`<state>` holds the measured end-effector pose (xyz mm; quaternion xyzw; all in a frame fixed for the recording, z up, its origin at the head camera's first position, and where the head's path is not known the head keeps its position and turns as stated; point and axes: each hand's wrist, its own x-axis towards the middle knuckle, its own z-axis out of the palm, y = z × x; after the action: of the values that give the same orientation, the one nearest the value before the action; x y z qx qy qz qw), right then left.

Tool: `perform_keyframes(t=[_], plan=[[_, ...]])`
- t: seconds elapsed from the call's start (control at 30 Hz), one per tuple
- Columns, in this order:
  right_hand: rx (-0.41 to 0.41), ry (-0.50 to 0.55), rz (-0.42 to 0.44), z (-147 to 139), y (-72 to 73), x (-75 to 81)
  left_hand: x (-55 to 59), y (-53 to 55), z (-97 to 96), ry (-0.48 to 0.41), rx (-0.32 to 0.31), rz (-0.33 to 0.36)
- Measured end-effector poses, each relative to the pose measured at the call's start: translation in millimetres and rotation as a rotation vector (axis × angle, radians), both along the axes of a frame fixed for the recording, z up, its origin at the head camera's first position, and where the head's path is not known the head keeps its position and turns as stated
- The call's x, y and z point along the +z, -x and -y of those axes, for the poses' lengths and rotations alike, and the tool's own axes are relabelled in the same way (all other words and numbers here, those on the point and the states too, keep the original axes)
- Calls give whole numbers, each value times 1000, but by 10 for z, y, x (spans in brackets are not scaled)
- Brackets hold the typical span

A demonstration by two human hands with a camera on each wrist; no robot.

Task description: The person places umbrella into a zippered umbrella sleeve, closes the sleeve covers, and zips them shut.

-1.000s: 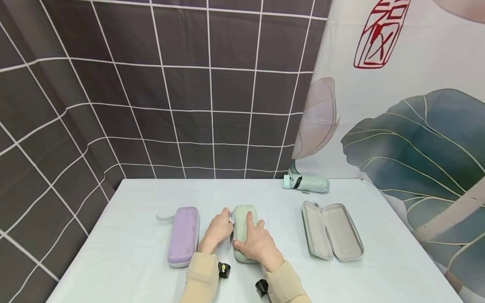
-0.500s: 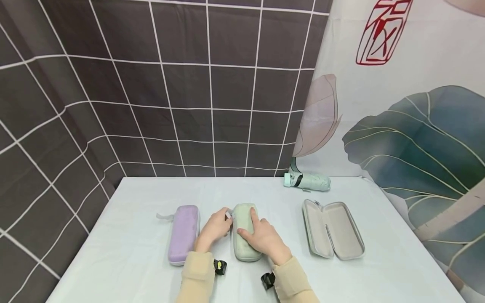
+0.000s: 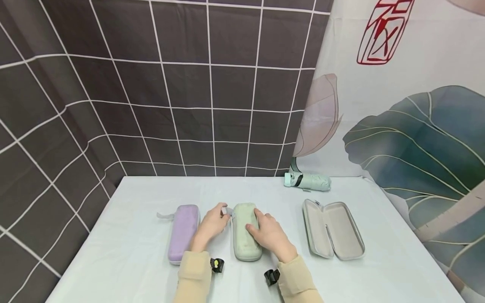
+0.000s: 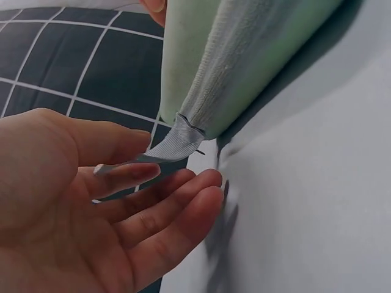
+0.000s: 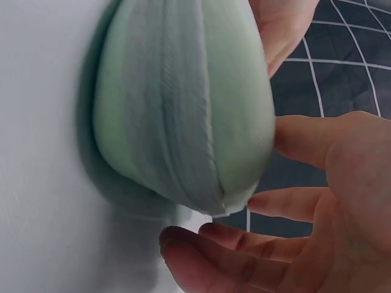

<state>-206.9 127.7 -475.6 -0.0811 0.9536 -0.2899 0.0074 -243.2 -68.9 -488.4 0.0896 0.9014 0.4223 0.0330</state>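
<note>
A pale green zip case point(image 3: 245, 235) lies closed on the white table, its grey zipper band running round the side. My left hand point(image 3: 212, 223) is at its far left corner. In the left wrist view, a grey fabric pull tab point(image 4: 177, 140) sticks out from the case between my loosely spread thumb and fingers. My right hand point(image 3: 272, 235) is along the case's right side, fingers parted. Its thumb and index fingertips are right at the case in the right wrist view, while the other fingers extend below it.
To the left lies a closed purple zip case point(image 3: 183, 233) with a grey tab. A similar case point(image 3: 333, 230) lies unfolded on the right, showing its grey lining. A folded mint umbrella point(image 3: 307, 181) rests at the table's back edge, before the hanging cloth point(image 3: 231, 88).
My left hand has loosened its fingers from the tab and drawn slightly left. My right hand has slid off the top of the green case toward its right side.
</note>
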Motion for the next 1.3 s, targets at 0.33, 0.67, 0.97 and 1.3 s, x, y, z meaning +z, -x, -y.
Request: perform_keyframes(t=[0.33,0.67,0.97,1.3], plan=[[40,23,-46,-69,13,85,88,-43,17,-26,96,-76],[39,41,-154,-237,32,270,217,-83,-232,-55,101,-246],[-4,36,-236,-624,81,546,273,-130,-501,-37,82,-342],[17,-87,-281,-1135,209,994,352,-144,-1001,-61,-63,-309]])
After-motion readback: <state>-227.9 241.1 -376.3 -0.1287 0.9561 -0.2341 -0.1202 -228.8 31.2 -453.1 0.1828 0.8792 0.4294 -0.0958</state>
